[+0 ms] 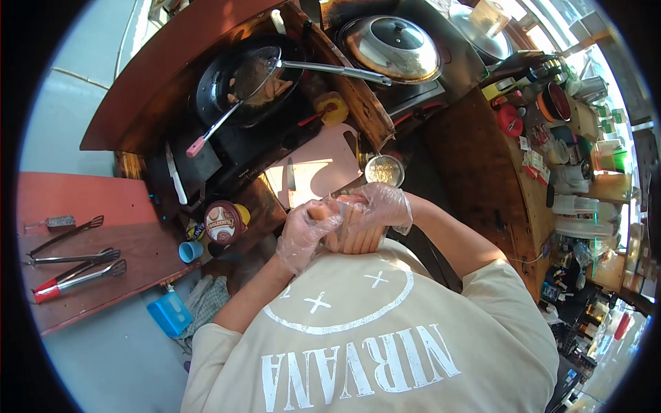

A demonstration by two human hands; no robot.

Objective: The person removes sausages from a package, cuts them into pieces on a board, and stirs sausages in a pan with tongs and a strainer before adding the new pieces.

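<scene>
Both my hands wear clear plastic gloves and meet close in front of my chest. A bunch of sausages (358, 239), side by side, hangs below my right hand (385, 206), whose fingers curl over its top. My left hand (308, 230) is closed at the left side of the bunch, with a reddish sausage end (318, 212) showing at its fingers. Just beyond my hands lies a pink cutting board (337, 148), with a small knife (290, 175) on it. A round tin (384, 171) of yellowish contents stands beside the board.
A black wok (210, 96) holds food pieces, with a long-handled strainer (330, 67) across it. Beside it sits a lidded pan (396, 48). A white-handled knife (177, 180) lies left of the stove. Several tongs (76, 259) rest on the red table (82, 189).
</scene>
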